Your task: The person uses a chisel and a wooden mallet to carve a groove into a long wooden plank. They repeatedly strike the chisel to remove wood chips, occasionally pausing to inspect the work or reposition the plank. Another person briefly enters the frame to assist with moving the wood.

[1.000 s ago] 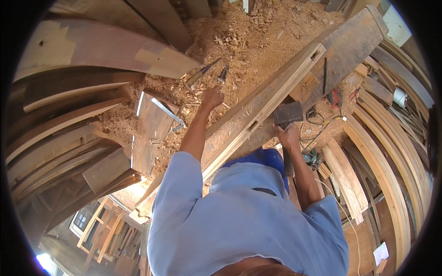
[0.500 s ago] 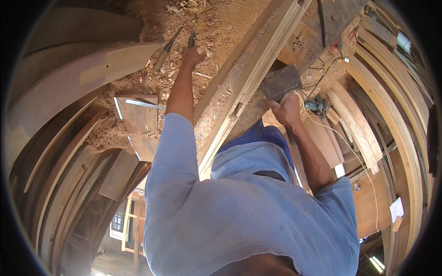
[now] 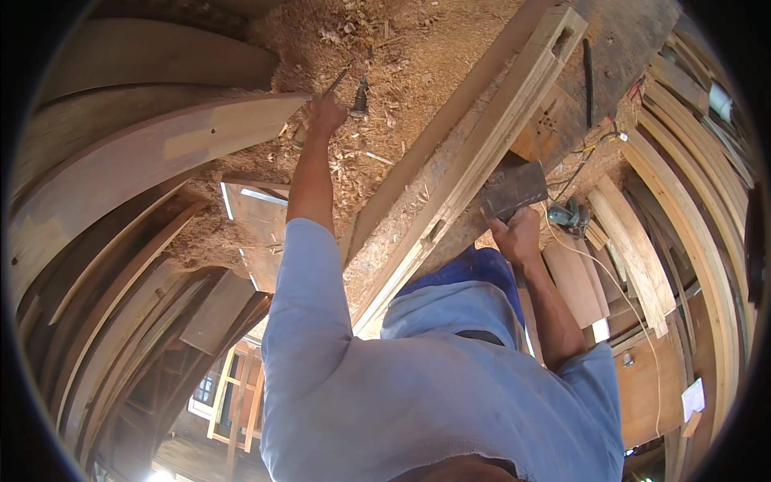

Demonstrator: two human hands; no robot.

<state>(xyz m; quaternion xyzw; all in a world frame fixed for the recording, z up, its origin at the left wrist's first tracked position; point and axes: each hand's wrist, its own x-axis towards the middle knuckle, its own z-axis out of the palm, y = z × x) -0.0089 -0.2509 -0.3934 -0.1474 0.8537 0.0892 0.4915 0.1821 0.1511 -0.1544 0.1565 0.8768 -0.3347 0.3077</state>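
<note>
L hand (image 3: 325, 112) is stretched far out over the sawdust (image 3: 418, 72), grip closed on a chisel (image 3: 336, 82); a 2nd tool (image 3: 361, 96) lies just beside it. R hand (image 3: 518, 234) is clamped on a hammer (image 3: 514, 189), held up near the mortised beam (image 3: 474, 161), prob. kept ready for striking. Beam is laid diagonally, near-left to far-right, w/ curved planks (image 3: 161, 153) stacked at left.

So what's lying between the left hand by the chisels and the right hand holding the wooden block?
In the head view, the long mortised timber beam runs diagonally between the left hand and the right hand, with sawdust-covered ground on the left hand's side.
</note>
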